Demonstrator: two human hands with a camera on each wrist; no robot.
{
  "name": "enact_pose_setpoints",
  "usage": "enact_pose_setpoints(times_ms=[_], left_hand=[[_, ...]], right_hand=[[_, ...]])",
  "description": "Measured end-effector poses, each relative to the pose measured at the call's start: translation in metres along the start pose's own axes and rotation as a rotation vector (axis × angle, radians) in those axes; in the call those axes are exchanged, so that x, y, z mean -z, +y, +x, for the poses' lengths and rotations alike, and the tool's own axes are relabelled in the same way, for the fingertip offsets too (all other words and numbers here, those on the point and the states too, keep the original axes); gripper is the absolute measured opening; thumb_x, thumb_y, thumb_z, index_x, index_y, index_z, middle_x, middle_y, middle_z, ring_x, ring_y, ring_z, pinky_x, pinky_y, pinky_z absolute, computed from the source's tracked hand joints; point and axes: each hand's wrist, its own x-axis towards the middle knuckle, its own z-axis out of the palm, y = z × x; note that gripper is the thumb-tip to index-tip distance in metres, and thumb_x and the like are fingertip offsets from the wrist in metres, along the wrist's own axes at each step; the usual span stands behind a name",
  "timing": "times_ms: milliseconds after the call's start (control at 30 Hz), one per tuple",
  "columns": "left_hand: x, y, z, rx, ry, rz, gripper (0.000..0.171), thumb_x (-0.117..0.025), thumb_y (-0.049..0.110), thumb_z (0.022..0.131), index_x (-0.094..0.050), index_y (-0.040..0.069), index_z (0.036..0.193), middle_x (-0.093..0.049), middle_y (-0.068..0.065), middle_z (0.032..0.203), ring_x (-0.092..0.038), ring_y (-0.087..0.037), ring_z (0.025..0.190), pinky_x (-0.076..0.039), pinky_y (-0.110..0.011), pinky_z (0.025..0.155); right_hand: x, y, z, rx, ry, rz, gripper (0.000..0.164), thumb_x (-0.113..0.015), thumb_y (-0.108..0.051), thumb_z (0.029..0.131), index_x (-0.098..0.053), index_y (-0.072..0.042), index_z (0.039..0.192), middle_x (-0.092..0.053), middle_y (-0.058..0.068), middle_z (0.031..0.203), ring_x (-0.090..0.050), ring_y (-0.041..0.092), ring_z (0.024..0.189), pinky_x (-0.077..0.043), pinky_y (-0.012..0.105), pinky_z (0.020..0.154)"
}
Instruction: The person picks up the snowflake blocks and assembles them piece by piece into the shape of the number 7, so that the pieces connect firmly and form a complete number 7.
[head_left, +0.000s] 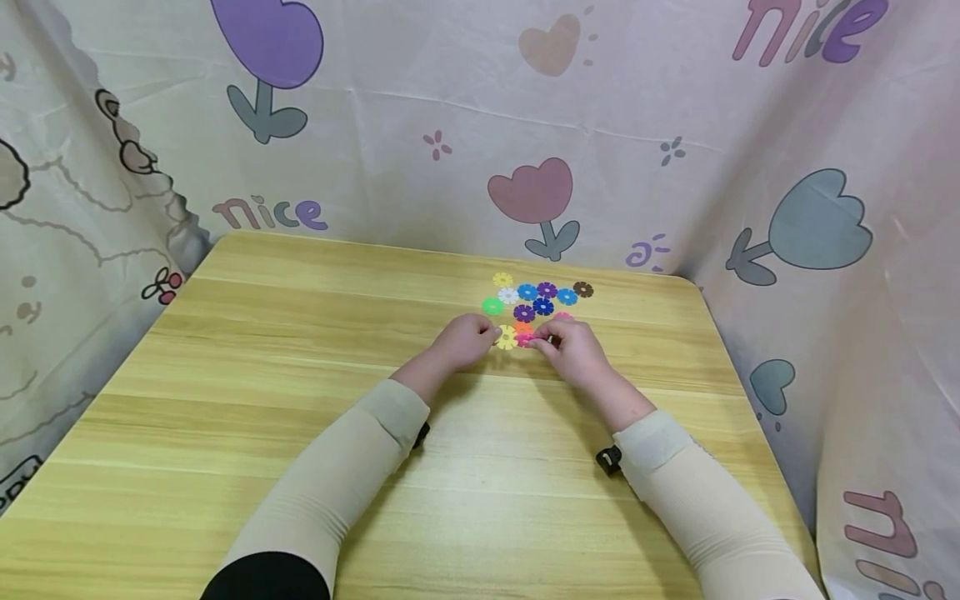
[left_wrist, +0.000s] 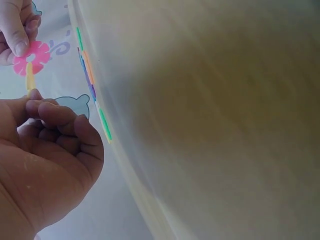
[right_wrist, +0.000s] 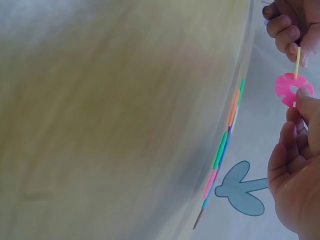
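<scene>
My left hand [head_left: 467, 340] pinches a yellow notched plastic disc [head_left: 506, 337] by its edge. Opposite it, my right hand [head_left: 576, 354] grips a pink notched disc [right_wrist: 285, 87] between thumb and fingers. Both wrist views show the two discs meeting at right angles: the yellow one appears edge-on, its end at the pink disc's slotted rim. In the left wrist view the pair is above the tabletop's level. An orange disc [head_left: 523, 327] shows just behind the held pair in the head view.
Beyond the hands, several loose discs lie flat on the wooden table [head_left: 300, 350], among them a green one [head_left: 492, 306], a white one [head_left: 507, 296], a dark blue one [head_left: 543, 307] and a brown one [head_left: 582, 289]. A printed curtain [head_left: 397, 100] hangs along the table's far edge.
</scene>
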Motion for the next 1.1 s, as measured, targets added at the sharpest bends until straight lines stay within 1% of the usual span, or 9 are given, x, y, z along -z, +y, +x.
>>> enact_pose_setpoints(times_ms=[167, 267, 400, 500, 567, 733, 867, 1033, 1100], left_hand=[[0.000, -0.001, 0.000, -0.002, -0.002, -0.034, 0.044, -0.053, 0.029, 0.113, -0.057, 0.007, 0.075, -0.047, -0.001, 0.070, -0.039, -0.015, 0.058, -0.038, -0.031, 0.062], [0.000, -0.002, 0.000, -0.001, -0.009, -0.069, 0.043, -0.053, 0.029, 0.113, -0.065, 0.000, 0.084, -0.046, -0.001, 0.068, -0.037, -0.014, 0.056, -0.037, -0.030, 0.060], [0.001, -0.003, 0.000, -0.012, -0.019, -0.105, 0.042, -0.052, 0.028, 0.113, -0.069, -0.007, 0.094, -0.043, 0.001, 0.067, -0.034, -0.012, 0.053, -0.036, -0.029, 0.057], [0.002, -0.003, 0.000, -0.024, -0.021, -0.116, 0.043, -0.052, 0.027, 0.113, -0.069, -0.007, 0.095, -0.044, 0.001, 0.068, -0.034, -0.011, 0.054, -0.035, -0.028, 0.056], [0.002, -0.003, 0.000, -0.026, -0.017, -0.126, 0.043, -0.052, 0.028, 0.113, -0.066, -0.003, 0.086, -0.043, 0.002, 0.066, -0.035, -0.012, 0.054, -0.035, -0.028, 0.056], [0.001, -0.002, 0.000, -0.023, -0.002, -0.164, 0.043, -0.052, 0.027, 0.112, -0.064, -0.002, 0.083, -0.046, 0.000, 0.068, -0.035, -0.012, 0.055, -0.037, -0.030, 0.058], [0.000, 0.000, -0.001, -0.012, 0.005, -0.182, 0.042, -0.052, 0.026, 0.113, -0.065, -0.007, 0.090, -0.049, -0.002, 0.074, -0.037, -0.013, 0.057, -0.039, -0.030, 0.061], [0.002, 0.004, -0.005, -0.007, 0.011, -0.201, 0.041, -0.053, 0.026, 0.112, -0.064, -0.007, 0.090, -0.045, 0.001, 0.067, -0.036, -0.013, 0.055, -0.037, -0.030, 0.060], [0.004, 0.006, -0.008, -0.012, 0.018, -0.210, 0.041, -0.053, 0.026, 0.112, -0.062, -0.005, 0.087, -0.042, 0.002, 0.063, -0.035, -0.012, 0.054, -0.036, -0.030, 0.058]], right_hand=[[0.000, 0.000, -0.001, 0.022, 0.009, 0.015, 0.007, -0.080, -0.012, 0.096, -0.078, -0.006, 0.098, -0.071, 0.005, 0.091, -0.060, 0.020, 0.080, -0.055, 0.033, 0.072], [0.000, 0.001, -0.001, 0.039, 0.023, 0.020, 0.006, -0.080, -0.011, 0.095, -0.078, -0.006, 0.098, -0.071, 0.004, 0.090, -0.059, 0.019, 0.079, -0.054, 0.032, 0.070], [-0.001, 0.003, -0.002, 0.074, 0.044, 0.027, 0.005, -0.080, -0.009, 0.095, -0.078, -0.005, 0.097, -0.070, 0.004, 0.089, -0.058, 0.018, 0.077, -0.052, 0.029, 0.067], [0.000, 0.002, -0.002, 0.109, 0.057, 0.034, 0.006, -0.080, -0.008, 0.095, -0.078, -0.003, 0.096, -0.071, 0.004, 0.089, -0.057, 0.017, 0.076, -0.051, 0.028, 0.066], [0.001, 0.002, -0.002, 0.125, 0.066, 0.033, 0.006, -0.079, -0.008, 0.095, -0.078, -0.002, 0.097, -0.072, 0.005, 0.090, -0.058, 0.017, 0.075, -0.051, 0.028, 0.066], [0.002, -0.001, -0.002, 0.153, 0.089, 0.036, 0.007, -0.079, -0.007, 0.095, -0.077, -0.001, 0.095, -0.073, 0.007, 0.091, -0.059, 0.018, 0.075, -0.052, 0.028, 0.066], [0.003, -0.004, -0.004, 0.175, 0.107, 0.045, 0.008, -0.079, -0.007, 0.095, -0.076, 0.000, 0.094, -0.073, 0.008, 0.091, -0.059, 0.018, 0.074, -0.052, 0.028, 0.065], [0.004, -0.006, -0.006, 0.235, 0.136, 0.046, 0.010, -0.079, -0.007, 0.095, -0.076, 0.002, 0.093, -0.073, 0.009, 0.091, -0.061, 0.019, 0.075, -0.054, 0.028, 0.067], [0.004, -0.008, -0.007, 0.265, 0.152, 0.052, 0.008, -0.079, -0.005, 0.095, -0.075, 0.002, 0.093, -0.074, 0.010, 0.092, -0.062, 0.019, 0.075, -0.054, 0.027, 0.066]])
